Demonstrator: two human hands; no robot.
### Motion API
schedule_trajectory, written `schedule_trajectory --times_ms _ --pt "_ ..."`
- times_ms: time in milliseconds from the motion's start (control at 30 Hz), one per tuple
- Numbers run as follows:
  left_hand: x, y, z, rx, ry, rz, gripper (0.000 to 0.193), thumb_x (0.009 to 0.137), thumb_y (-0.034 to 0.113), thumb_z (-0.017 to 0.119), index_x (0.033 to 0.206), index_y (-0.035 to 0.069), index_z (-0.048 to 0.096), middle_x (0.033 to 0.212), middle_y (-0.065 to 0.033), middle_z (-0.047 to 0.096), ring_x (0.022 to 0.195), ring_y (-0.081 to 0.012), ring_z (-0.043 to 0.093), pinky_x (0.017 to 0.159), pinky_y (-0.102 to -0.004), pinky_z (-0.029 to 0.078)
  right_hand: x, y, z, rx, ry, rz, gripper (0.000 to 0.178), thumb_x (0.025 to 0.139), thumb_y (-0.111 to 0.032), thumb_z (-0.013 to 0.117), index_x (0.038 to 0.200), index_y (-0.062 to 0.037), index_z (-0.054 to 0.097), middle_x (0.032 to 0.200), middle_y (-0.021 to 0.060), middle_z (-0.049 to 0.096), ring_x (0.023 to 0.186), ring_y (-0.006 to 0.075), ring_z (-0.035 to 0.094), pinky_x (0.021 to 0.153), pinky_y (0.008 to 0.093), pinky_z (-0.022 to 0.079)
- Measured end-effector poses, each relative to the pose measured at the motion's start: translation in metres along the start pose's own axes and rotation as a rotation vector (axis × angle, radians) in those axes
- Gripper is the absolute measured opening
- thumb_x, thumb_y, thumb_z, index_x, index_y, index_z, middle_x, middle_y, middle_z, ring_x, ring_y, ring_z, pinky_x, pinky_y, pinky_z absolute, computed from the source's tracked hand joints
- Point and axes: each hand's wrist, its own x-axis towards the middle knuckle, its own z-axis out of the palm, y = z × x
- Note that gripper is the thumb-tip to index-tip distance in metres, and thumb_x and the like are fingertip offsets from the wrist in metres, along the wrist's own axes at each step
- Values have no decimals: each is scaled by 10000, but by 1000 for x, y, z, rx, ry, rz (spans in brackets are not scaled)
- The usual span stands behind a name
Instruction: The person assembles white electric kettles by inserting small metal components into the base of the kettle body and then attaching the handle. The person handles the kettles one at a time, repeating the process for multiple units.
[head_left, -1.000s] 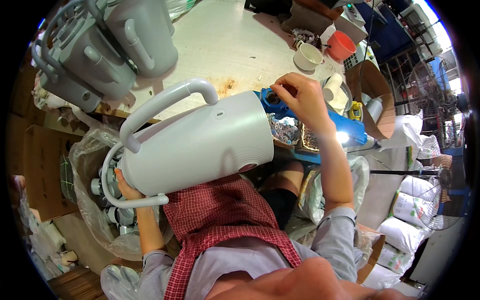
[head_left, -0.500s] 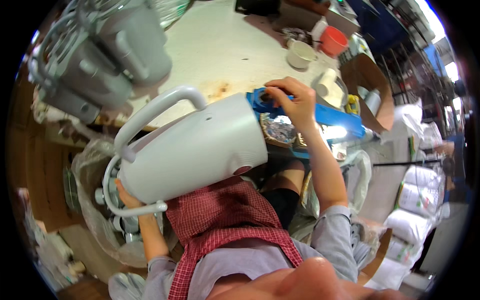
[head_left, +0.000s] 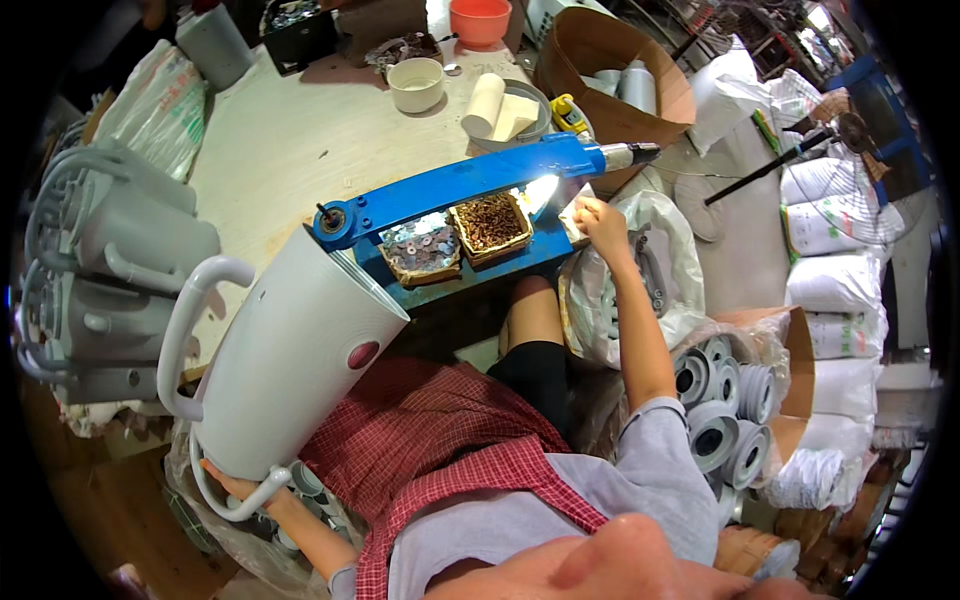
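Observation:
A grey plastic jug shell (head_left: 285, 350) lies tilted across my lap, its open end up at the left end of a long blue arm machine (head_left: 455, 190). It has a curved side handle, a hoop handle near its lower end and a dark red oval spot. My left hand (head_left: 240, 485) grips the lower end by the hoop, its fingers partly hidden. Beyond the machine's lit right part, my right hand (head_left: 602, 228) is closed, fingers bent, at a small pale box (head_left: 578, 212); anything pinched there is hidden. Trays of washers (head_left: 422, 250) and brass-coloured rivets (head_left: 492, 226) sit under the arm.
More grey jug shells (head_left: 130, 240) stand at the left of the white table (head_left: 300, 130). A cream cup (head_left: 416, 86), a red bowl (head_left: 480, 22) and a cardboard box (head_left: 560, 60) are farther off. White bags (head_left: 830, 270) and grey ring parts (head_left: 712, 430) lie to the right.
My right hand has left the machine's left end and moved right to the small box. The shell has tipped more upright, its open end now against the machine's left end. The view has shifted right.

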Motion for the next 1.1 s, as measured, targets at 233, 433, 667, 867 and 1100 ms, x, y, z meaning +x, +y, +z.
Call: schedule_trajectory --times_ms 233,433,667,867,1100 --pt "-9 24 2 9 373 -105 624 998 526 367 1330 10 479 1306 -114 538 1165 -258 527 1010 -412 408 -61 -51 2 -140 271 -233 199 877 -132 591 1023 -22 670 1014 148 683 905 280 672 776 360 517" --pt "-3 16 -27 -32 325 -164 612 1000 524 369 1332 23 484 1293 -113 555 1145 -253 547 984 -399 433 -67 -146 46 -249 -112 -617 149 845 -113 677 974 -40 666 917 132 689 818 310 672 709 376 515" --pt "-10 7 -19 -116 251 -175 612 1004 531 354 1337 35 491 1315 -104 545 1164 -250 537 1005 -384 408 21 -103 108 -491 -394 -703 140 794 -97 692 894 -41 611 900 157 647 874 350 627 748 435 502" --pt "-5 2 -30 -10 296 -205 598 1017 505 340 1300 9 516 1263 -112 579 1102 -235 575 953 -371 453 18 -89 111 -424 -254 -789 137 759 -52 701 823 -27 582 853 167 638 828 389 612 700 448 494" --pt "-1 -3 -33 78 310 -163 584 1027 486 328 1274 -3 532 1217 -117 604 1054 -239 601 919 -366 478 10 -120 93 -553 -306 -610 147 795 -57 679 942 -53 664 883 155 679 847 343 652 733 417 513"
